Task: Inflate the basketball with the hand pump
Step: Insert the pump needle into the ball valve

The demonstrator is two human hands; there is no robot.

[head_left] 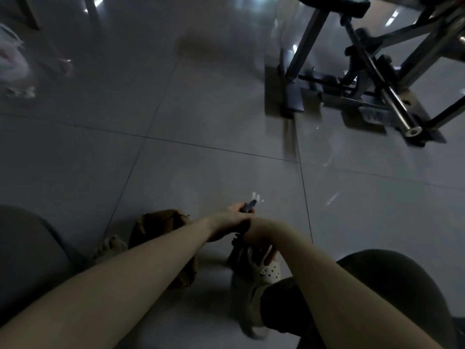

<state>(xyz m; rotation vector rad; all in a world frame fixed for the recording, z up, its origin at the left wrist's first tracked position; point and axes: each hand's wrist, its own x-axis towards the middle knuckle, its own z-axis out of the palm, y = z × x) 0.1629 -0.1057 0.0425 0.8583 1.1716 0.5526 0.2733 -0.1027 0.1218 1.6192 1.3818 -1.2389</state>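
The scene is dim and blurred. A brown, slack-looking basketball (156,224) lies on the tiled floor at lower centre, partly hidden behind my left forearm. Just right of it stands the dark hand pump (236,250), its lower end by my pale clog. My left hand (230,217) grips the pump's upper end, where a dark handle with small white tips (254,199) sticks out past the fingers. My right hand (260,234) is right beside it, bent down over the pump, and its fingers seem curled around the dark body. How the pump connects to the ball is hidden.
A metal exercise bench (372,79) with steel bars fills the upper right. A white plastic bag (11,56) lies at the far left. My knees frame the bottom corners, a pale clog (269,272) is under my right hand, and my other foot (110,248) is left of the ball.
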